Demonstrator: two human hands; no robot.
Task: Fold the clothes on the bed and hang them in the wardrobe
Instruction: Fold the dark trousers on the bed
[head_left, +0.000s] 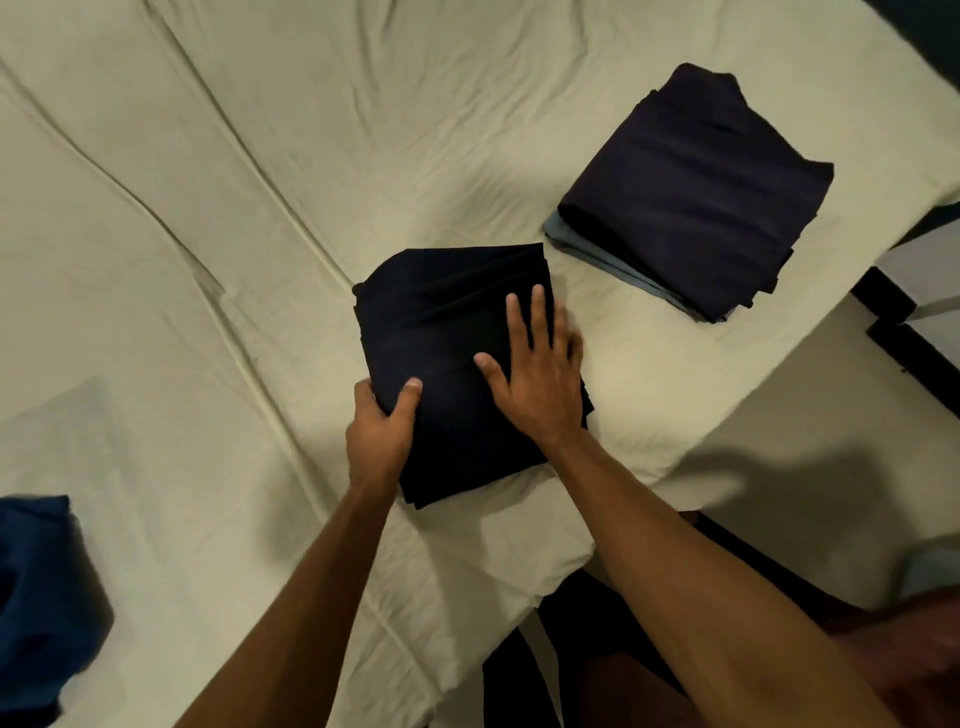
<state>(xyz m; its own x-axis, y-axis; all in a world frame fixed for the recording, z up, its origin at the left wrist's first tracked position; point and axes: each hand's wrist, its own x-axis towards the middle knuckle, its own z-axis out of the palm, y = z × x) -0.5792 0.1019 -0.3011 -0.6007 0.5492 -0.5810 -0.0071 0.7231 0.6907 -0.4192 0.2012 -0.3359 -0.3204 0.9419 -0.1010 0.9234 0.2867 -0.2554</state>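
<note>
A folded black garment (447, 332) lies on the cream bed sheet (208, 260) near the bed's corner. My left hand (382, 431) grips its near left edge, thumb on top and fingers hidden under the cloth. My right hand (535, 369) rests flat on the garment's right side with fingers straight and spread. A stack of folded clothes (696, 182) sits further right, a dark navy piece on top and a grey-blue one (582, 244) showing beneath.
A crumpled blue garment (41, 587) lies at the bed's left edge. The bed's corner drops off toward the pale floor (779, 452) on the right. A dark-framed piece of furniture (914, 312) stands at the right edge.
</note>
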